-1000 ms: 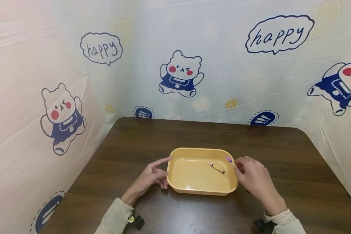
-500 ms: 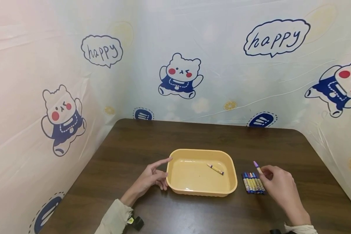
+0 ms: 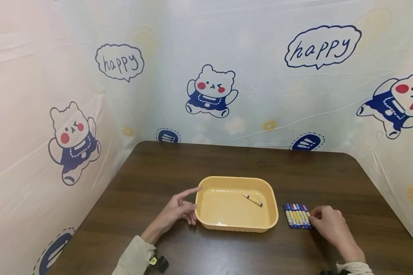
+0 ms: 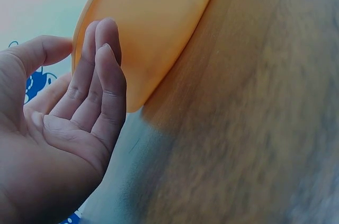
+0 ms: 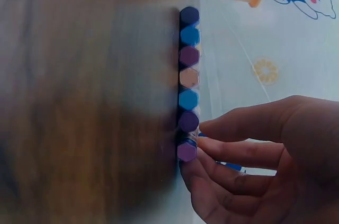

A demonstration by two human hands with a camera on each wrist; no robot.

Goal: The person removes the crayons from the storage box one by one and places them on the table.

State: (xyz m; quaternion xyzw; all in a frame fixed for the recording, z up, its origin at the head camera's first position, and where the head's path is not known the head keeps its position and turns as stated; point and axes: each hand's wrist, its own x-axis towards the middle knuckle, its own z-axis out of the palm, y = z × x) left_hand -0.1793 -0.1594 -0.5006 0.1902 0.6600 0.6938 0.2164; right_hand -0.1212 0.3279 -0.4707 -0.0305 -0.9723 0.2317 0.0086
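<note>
A yellow basin (image 3: 237, 225) stands on the table with one crayon (image 3: 252, 200) lying inside. My left hand (image 3: 173, 209) touches the basin's left side with fingers extended; the left wrist view shows the hand (image 4: 69, 102) with its palm visible beside the basin wall (image 4: 153, 33). To the basin's right lies a row of several crayons (image 3: 296, 217) side by side. My right hand (image 3: 334, 227) pinches a light purple crayon (image 5: 187, 151) at the row's right end, against its neighbour. In the right wrist view, thumb and fingers of the hand (image 5: 254, 155) are around that crayon.
The dark wooden table (image 3: 179, 164) extends around the basin and the crayons. A printed cloth (image 3: 251, 95) with bears and "happy" bubbles hangs behind and on both sides of the table.
My right hand has moved from the basin's right rim to the right, then lowered the purple crayon to the end of the row. My left hand stays at the basin.
</note>
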